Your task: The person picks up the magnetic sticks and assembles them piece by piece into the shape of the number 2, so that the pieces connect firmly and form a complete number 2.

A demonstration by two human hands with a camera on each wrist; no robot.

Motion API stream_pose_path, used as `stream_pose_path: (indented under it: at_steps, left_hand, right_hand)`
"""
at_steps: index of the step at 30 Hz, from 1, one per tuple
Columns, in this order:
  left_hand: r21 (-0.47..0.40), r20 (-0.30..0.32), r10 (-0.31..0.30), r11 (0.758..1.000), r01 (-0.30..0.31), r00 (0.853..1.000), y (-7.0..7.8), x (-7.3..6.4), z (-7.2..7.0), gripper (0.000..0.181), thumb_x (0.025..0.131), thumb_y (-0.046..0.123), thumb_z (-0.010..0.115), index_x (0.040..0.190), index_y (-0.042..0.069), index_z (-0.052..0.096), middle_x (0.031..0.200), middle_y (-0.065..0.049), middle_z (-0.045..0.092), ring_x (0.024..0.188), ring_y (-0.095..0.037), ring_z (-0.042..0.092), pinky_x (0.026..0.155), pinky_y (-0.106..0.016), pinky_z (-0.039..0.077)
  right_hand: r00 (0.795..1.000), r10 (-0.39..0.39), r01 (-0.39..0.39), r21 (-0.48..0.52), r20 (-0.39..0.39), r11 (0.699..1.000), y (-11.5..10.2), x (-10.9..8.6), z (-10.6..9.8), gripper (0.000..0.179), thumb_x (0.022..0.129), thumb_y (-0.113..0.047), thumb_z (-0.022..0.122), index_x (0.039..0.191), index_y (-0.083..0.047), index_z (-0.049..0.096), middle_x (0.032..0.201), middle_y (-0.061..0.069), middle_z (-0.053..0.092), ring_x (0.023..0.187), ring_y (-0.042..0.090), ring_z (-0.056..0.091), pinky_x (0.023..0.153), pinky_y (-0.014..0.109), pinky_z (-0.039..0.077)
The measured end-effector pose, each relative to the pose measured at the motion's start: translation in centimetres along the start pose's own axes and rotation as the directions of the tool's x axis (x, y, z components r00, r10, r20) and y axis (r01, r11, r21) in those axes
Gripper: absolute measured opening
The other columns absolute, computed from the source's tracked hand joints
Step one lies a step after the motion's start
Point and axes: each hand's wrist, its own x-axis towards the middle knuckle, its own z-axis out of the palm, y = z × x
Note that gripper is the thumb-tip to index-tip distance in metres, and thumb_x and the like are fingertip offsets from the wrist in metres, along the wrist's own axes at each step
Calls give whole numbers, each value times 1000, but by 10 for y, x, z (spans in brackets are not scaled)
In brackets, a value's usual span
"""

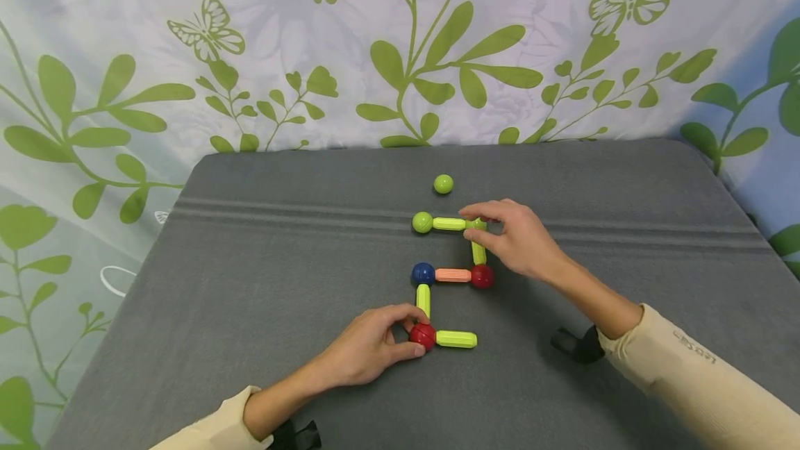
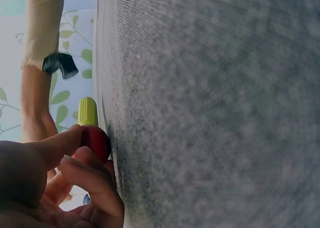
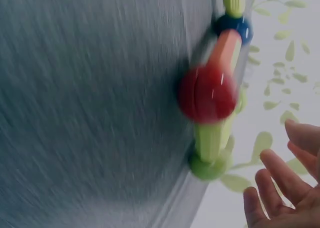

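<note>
My left hand pinches a red ball between thumb and fingers at the near corner of a zigzag of balls and sticks. One yellow-green stick points right from that ball; another leads up to a blue ball. From there an orange stick reaches a second red ball. My right hand hovers by the green corner ball, partly covering it in the head view. In the right wrist view its fingers spread loosely, apart from the green ball.
Beyond the zigzag, a loose green ball lies on the grey cloth-covered table. Another green ball ends the far row, joined to a yellow-green stick. A leaf-patterned curtain hangs behind the table.
</note>
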Motion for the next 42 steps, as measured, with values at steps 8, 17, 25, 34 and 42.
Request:
stream_pose_path:
  at_steps: [8,17,25,34,42]
  left_hand:
    - [-16,1,-24,1000,24,1000,1,0,0,28,89,18,76,115,19,67,93,7,62,53,-6,50,50,-23,42]
    - [-20,4,-35,999,35,999,1,2,3,29,89,19,76,116,20,67,94,7,62,53,-6,50,50,-23,42]
    - [-25,-5,-25,999,25,1000,-1,0,2,28,88,18,77,114,19,67,93,6,62,52,-5,49,49,-23,41]
    - [-27,-15,-8,1000,8,1000,-3,0,1,28,88,18,77,114,19,67,93,7,62,52,-5,49,49,-23,41]
    - [-23,-17,-7,1000,6,1000,-2,-1,2,27,88,19,77,114,20,67,92,7,62,52,-5,50,49,-23,42]
  right_hand:
    - [998,20,-16,-52,66,998,19,39,-11,38,93,-11,70,129,-1,64,127,18,63,113,39,56,89,56,43]
    - [976,162,-151,-84,145,985,33,73,-18,44,95,-15,68,136,-2,58,131,24,58,121,42,50,95,56,41]
    - [944,281,-278,-42,175,960,44,93,-11,51,97,-21,67,143,-5,51,135,24,55,127,41,48,97,56,41]
    - [926,331,-325,-62,183,944,42,106,8,51,97,-23,66,143,-7,52,132,23,58,119,39,56,96,54,44]
    - [924,338,-324,-107,179,940,45,107,18,45,97,-20,66,139,-6,57,130,22,60,117,38,57,94,53,45]
